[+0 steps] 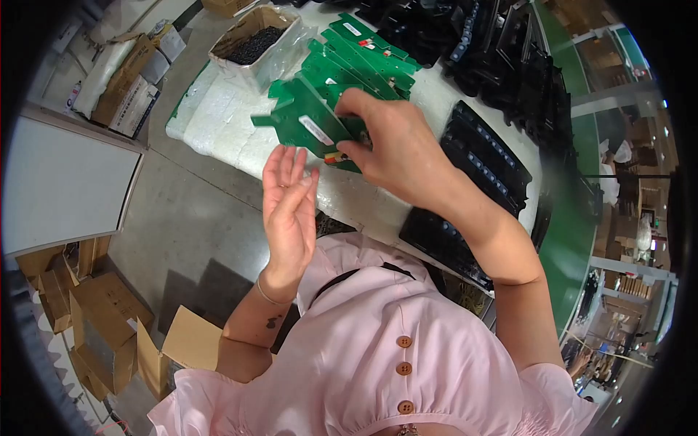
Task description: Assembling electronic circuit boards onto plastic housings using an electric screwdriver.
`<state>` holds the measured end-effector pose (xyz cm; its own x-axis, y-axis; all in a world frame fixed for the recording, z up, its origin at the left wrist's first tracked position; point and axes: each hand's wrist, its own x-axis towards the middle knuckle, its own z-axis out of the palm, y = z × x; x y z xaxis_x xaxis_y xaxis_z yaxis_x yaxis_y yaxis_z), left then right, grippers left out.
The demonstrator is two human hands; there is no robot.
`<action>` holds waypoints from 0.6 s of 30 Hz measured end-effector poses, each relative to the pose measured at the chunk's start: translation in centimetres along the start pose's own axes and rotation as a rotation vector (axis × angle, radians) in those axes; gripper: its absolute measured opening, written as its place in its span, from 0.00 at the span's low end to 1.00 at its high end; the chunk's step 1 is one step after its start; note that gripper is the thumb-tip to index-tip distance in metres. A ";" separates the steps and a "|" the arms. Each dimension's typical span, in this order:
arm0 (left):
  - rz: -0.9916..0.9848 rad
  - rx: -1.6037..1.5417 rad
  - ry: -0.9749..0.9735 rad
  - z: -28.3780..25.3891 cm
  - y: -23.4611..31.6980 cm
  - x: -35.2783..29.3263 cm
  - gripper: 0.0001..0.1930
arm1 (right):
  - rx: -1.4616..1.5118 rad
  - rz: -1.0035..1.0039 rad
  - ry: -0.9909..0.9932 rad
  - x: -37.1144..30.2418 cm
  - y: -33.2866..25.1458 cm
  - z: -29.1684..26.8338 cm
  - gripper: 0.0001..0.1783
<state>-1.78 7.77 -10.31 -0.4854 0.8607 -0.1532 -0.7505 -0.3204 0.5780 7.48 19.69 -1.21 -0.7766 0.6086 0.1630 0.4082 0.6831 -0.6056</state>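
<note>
- Right hand is pinching a green circuit board at twelve o'clock, above the white foam pad.
- Left hand is hovering open, empty, just below.
- The one-edge pinch is risking a slip onto the stacked boards.

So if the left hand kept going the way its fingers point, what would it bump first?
Probably the green board held by the right hand; the left hand is open, just below its edge. Depth is hard to judge.
</note>
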 end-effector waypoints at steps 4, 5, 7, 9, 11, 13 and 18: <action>0.061 0.097 -0.067 0.4 -1.6 -0.4 0.29 | -0.172 -0.062 -0.052 -2.0 1.8 1.2 0.15; 0.059 0.110 -0.014 0.9 -1.7 -0.5 0.28 | -0.163 -0.032 -0.064 -2.3 2.4 1.8 0.17; 0.055 0.130 -0.012 0.7 -1.9 -0.2 0.28 | -0.138 -0.007 -0.097 -2.4 2.9 1.9 0.21; 0.046 0.167 -0.023 1.2 -1.7 -0.1 0.29 | -0.117 -0.012 -0.089 -2.3 3.1 1.8 0.20; 0.066 0.200 -0.025 1.1 -2.0 0.0 0.29 | -0.102 -0.018 -0.073 -2.0 3.7 1.7 0.20; 0.085 0.231 -0.035 1.3 -2.3 0.0 0.29 | -0.186 -0.088 -0.136 -1.7 4.4 1.5 0.22; 0.089 0.161 -0.087 3.5 -3.8 -0.5 0.29 | 0.494 0.068 -0.008 -1.2 6.3 -2.9 0.23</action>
<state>2.89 9.97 -9.67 -0.5006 0.8651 -0.0298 -0.6216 -0.3353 0.7080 12.39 24.44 -2.95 -0.7603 0.6410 0.1053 0.1837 0.3676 -0.9117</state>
